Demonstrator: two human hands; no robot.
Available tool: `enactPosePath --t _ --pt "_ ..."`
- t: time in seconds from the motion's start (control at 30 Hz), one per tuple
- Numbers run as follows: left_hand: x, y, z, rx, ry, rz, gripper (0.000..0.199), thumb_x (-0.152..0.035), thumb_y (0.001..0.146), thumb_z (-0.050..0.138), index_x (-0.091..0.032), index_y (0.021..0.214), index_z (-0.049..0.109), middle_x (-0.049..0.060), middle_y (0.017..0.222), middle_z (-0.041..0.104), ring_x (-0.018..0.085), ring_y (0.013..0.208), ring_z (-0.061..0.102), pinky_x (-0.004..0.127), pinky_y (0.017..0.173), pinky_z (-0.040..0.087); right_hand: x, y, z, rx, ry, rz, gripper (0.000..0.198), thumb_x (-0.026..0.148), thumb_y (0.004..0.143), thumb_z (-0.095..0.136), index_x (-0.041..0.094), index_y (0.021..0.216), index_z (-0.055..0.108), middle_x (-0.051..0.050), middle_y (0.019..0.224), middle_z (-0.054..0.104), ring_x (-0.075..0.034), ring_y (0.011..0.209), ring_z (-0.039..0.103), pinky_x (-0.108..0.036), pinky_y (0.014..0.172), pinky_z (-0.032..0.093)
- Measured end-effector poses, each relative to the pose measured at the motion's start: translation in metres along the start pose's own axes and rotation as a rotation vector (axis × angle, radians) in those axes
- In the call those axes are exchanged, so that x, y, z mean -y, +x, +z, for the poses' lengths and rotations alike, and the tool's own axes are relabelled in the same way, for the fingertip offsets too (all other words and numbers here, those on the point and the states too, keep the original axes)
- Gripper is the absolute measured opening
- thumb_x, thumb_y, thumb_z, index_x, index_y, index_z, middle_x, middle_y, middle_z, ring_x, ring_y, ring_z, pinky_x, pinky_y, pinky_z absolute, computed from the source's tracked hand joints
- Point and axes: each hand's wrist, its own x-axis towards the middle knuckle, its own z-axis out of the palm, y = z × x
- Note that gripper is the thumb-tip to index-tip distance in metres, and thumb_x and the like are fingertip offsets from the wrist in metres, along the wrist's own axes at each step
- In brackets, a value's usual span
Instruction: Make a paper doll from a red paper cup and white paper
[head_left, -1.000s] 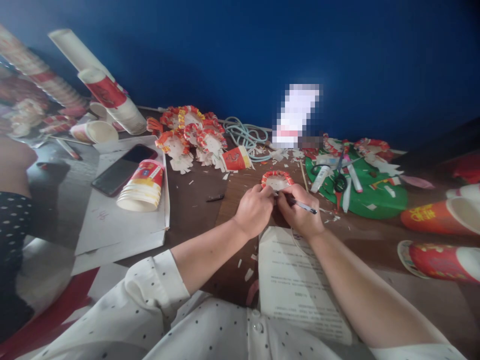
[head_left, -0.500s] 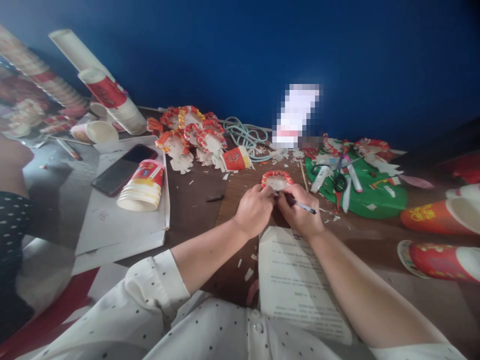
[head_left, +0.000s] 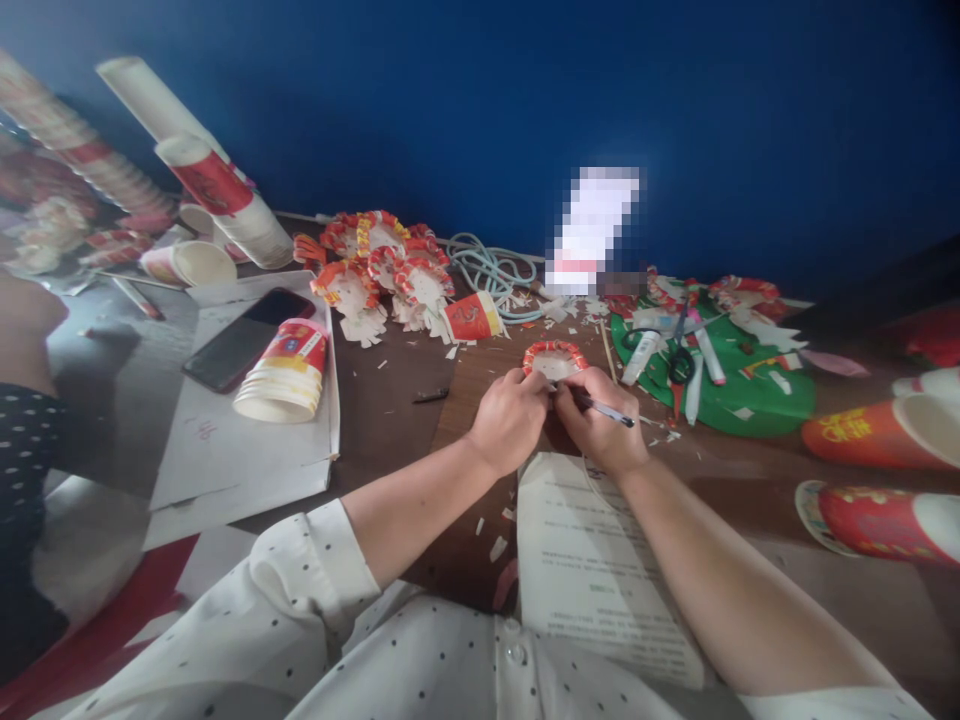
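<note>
My right hand (head_left: 606,418) is closed around a pen (head_left: 609,410), its tip end pointing left toward a paper-cup craft (head_left: 553,356). That craft has a red and orange curled rim around a white middle. My left hand (head_left: 517,415) is closed on the near side of the craft, its fingertips at the lower edge. The fingertips of both hands meet close together, and they hide the pen's tip and the craft's near part. A black pen cap (head_left: 430,396) lies on the table to the left of my left hand.
Finished-looking cup crafts (head_left: 375,255) are heaped behind, beside a pale cable (head_left: 491,270). A green sheet (head_left: 765,400) bears scissors (head_left: 681,362) and markers. Stacked cups (head_left: 281,375) and a phone (head_left: 244,340) lie left; a printed page (head_left: 592,560) lies under my right forearm. Another person's arm (head_left: 26,330) is at left.
</note>
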Motion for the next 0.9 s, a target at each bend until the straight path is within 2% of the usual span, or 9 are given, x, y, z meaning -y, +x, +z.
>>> enactPosePath --t 0.9 --pt "-0.0001 -0.0004 0.0001 -0.001 0.004 0.001 0.025 -0.019 0.091 0.037 -0.015 0.099 0.06 0.008 0.1 0.056 0.022 0.093 0.049 0.034 0.075 0.042 0.001 0.0 -0.0013 0.015 0.007 0.037 0.013 0.032 0.084 0.054 0.021 0.083 0.06 -0.002 0.071 0.065 -0.016 0.063 0.061 -0.027 0.062 0.048"
